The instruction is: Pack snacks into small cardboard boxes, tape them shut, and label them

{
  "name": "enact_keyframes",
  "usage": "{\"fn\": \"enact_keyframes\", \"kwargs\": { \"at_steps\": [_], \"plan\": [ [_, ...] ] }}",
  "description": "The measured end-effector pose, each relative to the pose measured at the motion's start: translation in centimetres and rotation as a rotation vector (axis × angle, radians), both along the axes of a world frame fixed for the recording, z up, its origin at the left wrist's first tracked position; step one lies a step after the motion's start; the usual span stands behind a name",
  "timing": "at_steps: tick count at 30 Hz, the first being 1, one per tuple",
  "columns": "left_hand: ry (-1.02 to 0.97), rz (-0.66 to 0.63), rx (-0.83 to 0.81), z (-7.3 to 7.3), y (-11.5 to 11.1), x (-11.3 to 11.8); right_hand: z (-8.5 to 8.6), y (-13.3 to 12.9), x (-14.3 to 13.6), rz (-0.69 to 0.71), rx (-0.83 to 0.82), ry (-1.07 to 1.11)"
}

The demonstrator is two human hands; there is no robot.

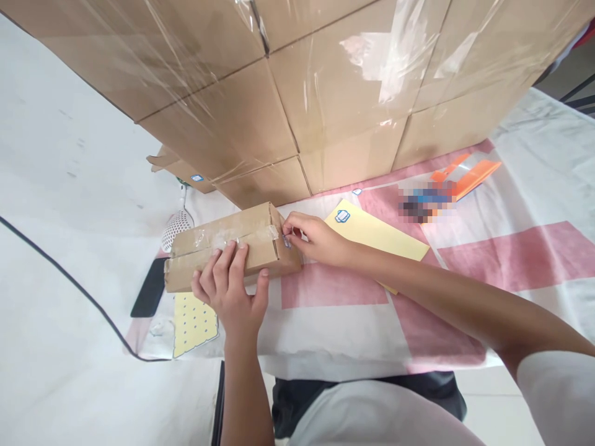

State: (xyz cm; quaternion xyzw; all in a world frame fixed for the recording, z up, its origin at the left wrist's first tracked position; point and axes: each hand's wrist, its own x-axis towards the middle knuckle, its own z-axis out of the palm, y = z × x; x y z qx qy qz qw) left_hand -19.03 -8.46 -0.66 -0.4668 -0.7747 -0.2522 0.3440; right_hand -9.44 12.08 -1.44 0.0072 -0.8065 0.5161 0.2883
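Note:
A small taped cardboard box lies on the checked cloth in front of me. My left hand rests on its top and near side, open, with the fingers spread. At the box's right end, my right hand is closed in a pinch. A small blue-and-white sticker shows at those fingertips, against the end face. To the right, partly under my right forearm, is a yellow sheet bearing another blue-edged sticker.
A wall of large taped cartons stands behind. At left are a black phone, a white perforated object, a dotted yellow piece and a black cable. An orange package, partly blurred, lies at right.

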Motion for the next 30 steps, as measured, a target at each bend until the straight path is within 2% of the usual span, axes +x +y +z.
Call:
{"fn": "enact_keyframes", "kwargs": {
  "at_steps": [5, 10, 14, 18, 20, 23, 26, 28, 30],
  "plan": [
    [0.005, 0.006, 0.007, 0.0, 0.1, 0.0, -0.4, 0.7, 0.2, -0.005, 0.0, -0.003],
    [-0.022, 0.036, -0.012, 0.0, -0.1, 0.2, -1.5, 1.8, 0.2, 0.063, -0.009, -0.057],
    [-0.026, 0.043, -0.018, 0.0, 0.0, 0.3, -1.9, 1.3, -0.3, 0.09, 0.01, -0.07],
    [-0.021, 0.039, -0.007, 0.0, 0.2, 0.2, -2.5, 0.3, 0.1, -0.026, -0.1, -0.108],
    [-0.025, 0.027, 0.004, 0.0, 0.1, 0.3, -2.7, 0.7, 0.4, -0.05, -0.102, -0.117],
    [-0.048, 0.002, 0.005, 0.2, -0.4, 0.3, -2.0, 2.5, 0.0, 0.053, 0.009, -0.092],
    [-0.098, -0.026, 0.006, 0.1, -1.5, -0.2, -0.7, 4.3, -1.1, 0.258, 0.111, -0.133],
    [-0.105, -0.063, 0.022, -0.1, -2.4, -1.0, 0.0, 4.7, -1.8, 0.357, 0.136, -0.161],
    [-0.077, -0.148, 0.055, -0.6, -3.3, -2.1, 0.4, 4.1, -1.9, 0.389, 0.162, -0.153]
  ]
}}
